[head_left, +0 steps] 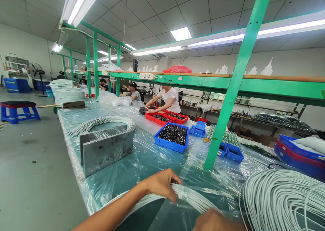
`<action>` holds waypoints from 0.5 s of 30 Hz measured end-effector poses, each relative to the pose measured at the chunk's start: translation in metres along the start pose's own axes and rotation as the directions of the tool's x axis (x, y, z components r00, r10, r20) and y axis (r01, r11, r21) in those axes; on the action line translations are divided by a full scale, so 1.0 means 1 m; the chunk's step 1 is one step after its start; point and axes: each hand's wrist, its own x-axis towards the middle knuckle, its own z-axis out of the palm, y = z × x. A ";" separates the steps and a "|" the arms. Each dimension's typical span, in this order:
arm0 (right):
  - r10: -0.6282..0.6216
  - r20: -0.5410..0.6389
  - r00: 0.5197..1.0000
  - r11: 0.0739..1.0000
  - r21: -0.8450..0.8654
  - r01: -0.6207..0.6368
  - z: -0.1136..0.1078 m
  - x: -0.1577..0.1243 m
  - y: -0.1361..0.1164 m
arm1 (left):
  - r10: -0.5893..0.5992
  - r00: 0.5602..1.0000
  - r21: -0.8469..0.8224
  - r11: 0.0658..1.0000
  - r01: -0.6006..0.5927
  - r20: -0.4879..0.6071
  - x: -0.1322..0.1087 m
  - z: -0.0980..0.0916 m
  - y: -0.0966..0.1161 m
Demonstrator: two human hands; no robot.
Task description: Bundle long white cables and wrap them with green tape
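My left hand (pixel 164 185) is closed round a coil of white cable (pixel 195 199) at the bottom middle, thumb on the near side and fingers over the top. A shiny patch, perhaps clear film, shows on the strands beside it. Low at the bottom edge, my right hand (pixel 215 221) is blurred and partly out of view, close to the same coil; its fingers cannot be made out. A bigger coil of white cable (pixel 281 197) lies on the right. Farther left, another cable coil (pixel 114 122) rests behind and partly within an upright grey metal bracket (pixel 109 151).
Plastic film covers the green bench (pixel 152 163). A slanting green post (pixel 228 99) rises right of middle. Beyond my hands are a blue tray (pixel 184 149) of small black parts, red trays (pixel 159 121) and small blue bins (pixel 235 155). A co-worker (pixel 171 99) reaches over the red trays.
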 end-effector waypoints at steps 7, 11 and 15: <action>0.448 -0.060 0.892 0.892 0.097 -0.442 -0.035 0.017 0.056 | 0.051 0.999 -0.001 0.999 -0.051 -0.016 -0.001 0.001 0.003; 0.503 -0.239 0.831 0.864 0.146 -0.481 -0.041 0.022 0.059 | 0.049 0.999 -0.003 0.999 -0.049 -0.021 -0.001 0.002 0.003; 0.550 -0.119 0.826 0.835 0.063 -0.547 -0.054 0.007 0.036 | 0.034 0.999 0.012 0.999 -0.034 -0.040 -0.001 0.003 0.004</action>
